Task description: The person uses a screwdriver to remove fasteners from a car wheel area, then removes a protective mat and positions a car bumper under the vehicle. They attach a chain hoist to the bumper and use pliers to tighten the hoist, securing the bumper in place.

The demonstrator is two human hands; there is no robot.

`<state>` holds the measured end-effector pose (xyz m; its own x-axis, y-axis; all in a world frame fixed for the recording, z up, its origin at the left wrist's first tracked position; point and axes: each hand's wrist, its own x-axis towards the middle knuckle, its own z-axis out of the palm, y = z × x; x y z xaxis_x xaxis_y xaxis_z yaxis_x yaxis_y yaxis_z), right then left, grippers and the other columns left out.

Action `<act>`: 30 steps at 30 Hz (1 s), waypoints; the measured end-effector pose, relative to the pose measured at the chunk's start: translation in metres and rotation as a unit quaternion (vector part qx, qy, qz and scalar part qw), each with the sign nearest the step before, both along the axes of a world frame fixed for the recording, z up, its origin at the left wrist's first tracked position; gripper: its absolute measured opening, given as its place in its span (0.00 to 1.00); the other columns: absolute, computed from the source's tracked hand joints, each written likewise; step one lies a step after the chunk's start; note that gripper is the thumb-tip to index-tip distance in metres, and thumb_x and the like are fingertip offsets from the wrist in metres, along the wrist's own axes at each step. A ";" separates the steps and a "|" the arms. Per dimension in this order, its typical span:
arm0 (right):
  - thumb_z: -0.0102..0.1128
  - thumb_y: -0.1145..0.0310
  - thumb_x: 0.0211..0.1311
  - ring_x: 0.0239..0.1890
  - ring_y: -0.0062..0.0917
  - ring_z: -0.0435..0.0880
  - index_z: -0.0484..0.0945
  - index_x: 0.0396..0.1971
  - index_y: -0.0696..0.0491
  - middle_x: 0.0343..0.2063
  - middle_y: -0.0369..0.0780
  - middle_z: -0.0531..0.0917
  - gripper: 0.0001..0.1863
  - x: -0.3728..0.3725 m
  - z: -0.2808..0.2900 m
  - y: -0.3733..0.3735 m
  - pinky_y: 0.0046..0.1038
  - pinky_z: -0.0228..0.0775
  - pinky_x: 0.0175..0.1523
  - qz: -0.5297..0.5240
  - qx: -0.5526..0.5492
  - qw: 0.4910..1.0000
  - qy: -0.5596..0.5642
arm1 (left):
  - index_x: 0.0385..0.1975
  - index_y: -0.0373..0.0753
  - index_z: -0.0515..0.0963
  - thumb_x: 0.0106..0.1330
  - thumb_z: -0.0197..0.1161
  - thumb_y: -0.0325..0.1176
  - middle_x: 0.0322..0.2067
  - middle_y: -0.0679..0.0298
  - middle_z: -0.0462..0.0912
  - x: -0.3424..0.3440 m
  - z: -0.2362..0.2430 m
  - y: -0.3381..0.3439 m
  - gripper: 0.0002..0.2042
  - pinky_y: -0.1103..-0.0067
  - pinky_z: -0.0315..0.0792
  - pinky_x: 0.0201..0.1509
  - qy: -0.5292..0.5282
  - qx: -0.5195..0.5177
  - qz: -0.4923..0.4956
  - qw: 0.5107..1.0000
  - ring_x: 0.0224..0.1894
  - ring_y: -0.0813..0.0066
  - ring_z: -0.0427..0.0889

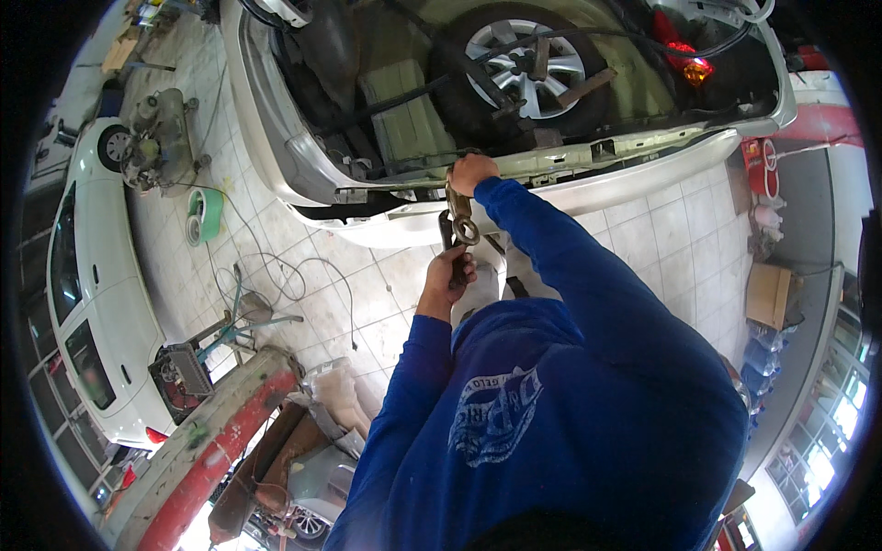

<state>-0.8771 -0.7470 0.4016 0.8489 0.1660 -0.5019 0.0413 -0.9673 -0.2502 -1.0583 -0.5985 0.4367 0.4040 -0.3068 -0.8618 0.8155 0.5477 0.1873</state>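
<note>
My left hand [446, 275] is closed around a dark metal tool [447, 230], whose upper end reaches up beside a metal pull clamp [459, 204]. Its exact kind is hard to make out. At the clamp's lower end is a thick ring [468, 230]. My right hand [473, 173] grips the clamp's upper part, right at the rear body edge [551, 163] of a white car. The clamp's jaws are hidden by that hand and the edge. Inside the open boot lies a wheel [560, 69] with silver spokes, and several bars or blocks rest across it.
A red tail light [684, 60] sits at the car's right corner. An air compressor [165, 138], a green roll [204, 216] and loose cable [276, 266] are on the tiled floor to the left. Near left stands a red-and-white post [216, 441]. Another white car [101, 303] is beyond.
</note>
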 end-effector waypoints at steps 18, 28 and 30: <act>0.32 0.23 0.68 0.52 0.51 0.85 0.85 0.45 0.60 0.45 0.58 0.86 0.50 -0.089 -0.028 -0.067 0.48 0.74 0.59 -0.257 0.143 0.955 0.034 | 0.53 0.35 0.77 0.74 0.51 0.41 0.45 0.51 0.86 -0.014 -0.009 0.007 0.18 0.60 0.81 0.52 -0.015 -0.040 0.038 0.998 0.45 0.56 0.87; 0.53 0.26 0.61 0.47 0.50 0.87 0.79 0.48 0.64 0.38 0.55 0.88 0.48 -0.144 -0.022 -0.069 0.42 0.74 0.57 -0.320 0.311 0.891 0.086 | 0.46 0.32 0.77 0.73 0.57 0.35 0.36 0.55 0.84 -0.014 -0.018 0.010 0.12 0.67 0.79 0.41 -0.033 -0.012 -0.006 0.999 0.31 0.66 0.81; 0.57 0.24 0.56 0.43 0.46 0.88 0.77 0.48 0.68 0.36 0.54 0.87 0.51 -0.133 0.003 -0.044 0.41 0.77 0.52 -0.327 0.312 0.887 0.098 | 0.45 0.31 0.77 0.72 0.57 0.34 0.36 0.55 0.84 -0.013 -0.011 0.006 0.12 0.67 0.79 0.41 -0.027 0.009 -0.002 1.000 0.31 0.65 0.82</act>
<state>-1.0105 -0.7913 0.4045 0.7721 -0.0326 -0.6346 -0.5815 -0.4390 -0.6849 -1.0710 -0.5927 0.4252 0.4482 -0.2937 -0.8443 0.8062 0.5408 0.2399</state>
